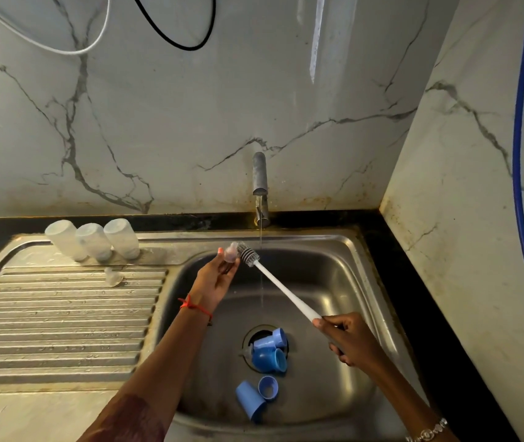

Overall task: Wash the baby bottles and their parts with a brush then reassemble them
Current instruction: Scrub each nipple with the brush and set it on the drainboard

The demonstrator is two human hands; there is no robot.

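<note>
Three clear bottles (93, 240) stand upside down along the draining board's (63, 330) far edge, seemingly washed, with a loose teat (113, 277) just in front. The left hand (214, 280) pinches a second teat (230, 252) in curled fingers over the sink (334, 282). The brush (281, 287) touches it, its handle gripped by the right hand (348, 341). Blue caps and rings (268, 349) lie around the drain, apparently unwashed. Reassembly remains.

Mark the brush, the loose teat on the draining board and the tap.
brush (249, 255): head view, on its grey bristle head.
loose teat (113, 277): head view, on its clear body.
tap (260, 172): head view, on the spout's upper part.
</note>
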